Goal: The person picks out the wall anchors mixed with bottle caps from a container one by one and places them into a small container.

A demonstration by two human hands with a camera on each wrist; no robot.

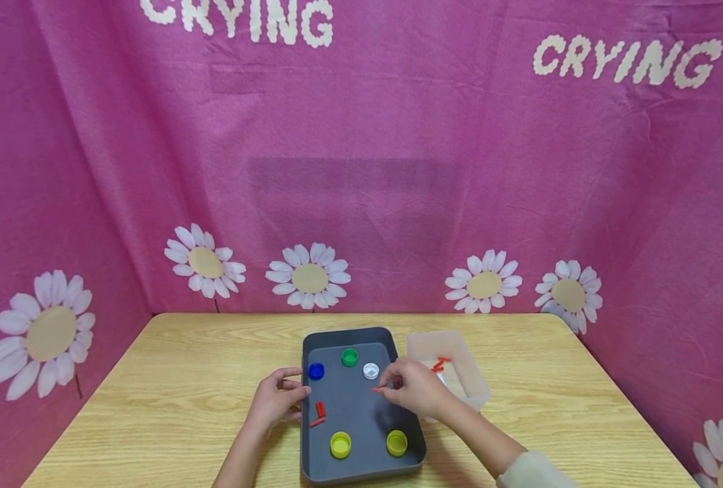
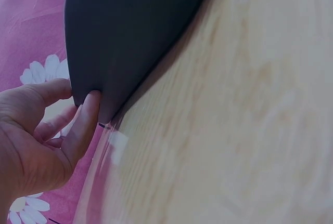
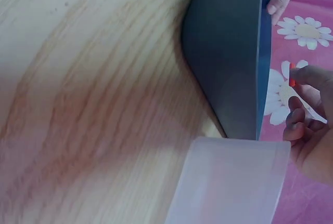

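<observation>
My left hand (image 1: 278, 398) grips the left wall of a dark grey tray (image 1: 361, 474), thumb at the rim; the left wrist view shows the fingers (image 2: 86, 122) against the tray's side. Over the tray's right half my right hand (image 1: 419, 388) pinches a small red stick (image 3: 292, 74) between thumb and forefinger. Just beyond the stick sits a white bottle cap (image 1: 370, 371). A green cap (image 1: 350, 357) and a blue cap (image 1: 316, 371) stand toward the far end, two yellow caps, a left one (image 1: 340, 445) and a right one (image 1: 397, 443), at the near end. Red sticks (image 1: 320, 409) lie by the left wall.
Against the tray's right side stands a translucent plastic box (image 1: 477, 386), partly behind my right hand, with several red sticks (image 1: 438, 366) inside. Both containers rest on a wood-grain table (image 1: 184, 400). A pink curtain (image 1: 361, 122) with daisies hangs behind the table and along both sides.
</observation>
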